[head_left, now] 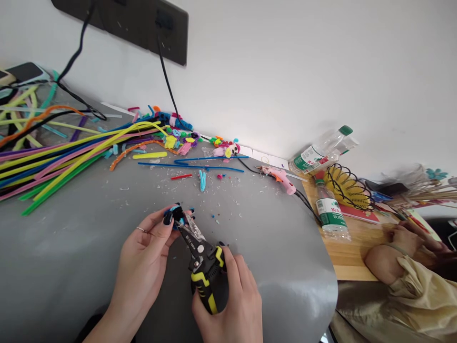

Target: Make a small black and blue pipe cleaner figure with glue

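Head view: one left hand (148,252), thumb and fingers closed on a small black-and-blue fuzzy piece (176,215), raised over the near middle of the table (282,267), grey-topped. One right hand (233,295), wrapped around the handles of black-and-yellow pliers (202,255); jaws apart in a narrow V, tips at the fuzzy piece, whether biting on it cannot be told. Beyond the hands: one short red stick (181,176); light-blue fuzzy scraps (202,181); long blue stems (210,166); one yellow stick (150,155); one small pink-and-yellow figure (227,150), near the wall. At left: one large bundle of fuzzy stems (74,155), mixed colours. Right of the figure: one pink glue gun (282,180), lying down, dark cord attached. On the adjoining wooden surface (353,267): one clear bottle (332,214), green-capped, green-labelled; one yellow basket (348,188) with black wire loops; beside it, another person's tan sleeve (424,295) and hands.
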`<state>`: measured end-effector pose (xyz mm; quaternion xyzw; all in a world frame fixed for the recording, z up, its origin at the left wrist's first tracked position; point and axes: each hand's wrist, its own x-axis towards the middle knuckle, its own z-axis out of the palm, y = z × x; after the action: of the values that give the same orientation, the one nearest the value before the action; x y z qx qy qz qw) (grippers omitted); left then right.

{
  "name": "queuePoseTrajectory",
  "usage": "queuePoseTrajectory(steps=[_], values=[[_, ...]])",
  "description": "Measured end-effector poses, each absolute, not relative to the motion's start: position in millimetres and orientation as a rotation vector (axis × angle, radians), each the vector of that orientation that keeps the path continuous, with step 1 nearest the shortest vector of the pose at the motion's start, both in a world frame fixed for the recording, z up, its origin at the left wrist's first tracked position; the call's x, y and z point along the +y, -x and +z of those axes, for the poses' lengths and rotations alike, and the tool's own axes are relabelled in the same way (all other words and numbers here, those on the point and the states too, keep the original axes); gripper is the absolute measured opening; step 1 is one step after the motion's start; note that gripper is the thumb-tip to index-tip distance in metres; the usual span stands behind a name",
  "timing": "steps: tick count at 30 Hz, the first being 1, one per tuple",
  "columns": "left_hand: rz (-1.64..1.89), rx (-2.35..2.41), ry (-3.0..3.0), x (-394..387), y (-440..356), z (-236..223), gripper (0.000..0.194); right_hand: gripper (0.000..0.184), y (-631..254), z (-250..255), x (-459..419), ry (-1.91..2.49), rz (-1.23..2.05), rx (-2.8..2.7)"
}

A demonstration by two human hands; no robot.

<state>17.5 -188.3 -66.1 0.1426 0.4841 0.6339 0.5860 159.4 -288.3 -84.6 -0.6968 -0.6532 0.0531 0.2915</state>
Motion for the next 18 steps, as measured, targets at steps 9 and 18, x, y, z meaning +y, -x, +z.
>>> queuePoseTrajectory(steps=[9,18], values=[[1.426,1.073,-0.393,-187,-13,-60,0.043,0.062,-201,-54,-262,1.858,0.182,-1.723],[1.334,1.087,-0.42,-186,-8,-59,0.05,0.06,-277,-21,-183,1.777,0.301,-2.13]])
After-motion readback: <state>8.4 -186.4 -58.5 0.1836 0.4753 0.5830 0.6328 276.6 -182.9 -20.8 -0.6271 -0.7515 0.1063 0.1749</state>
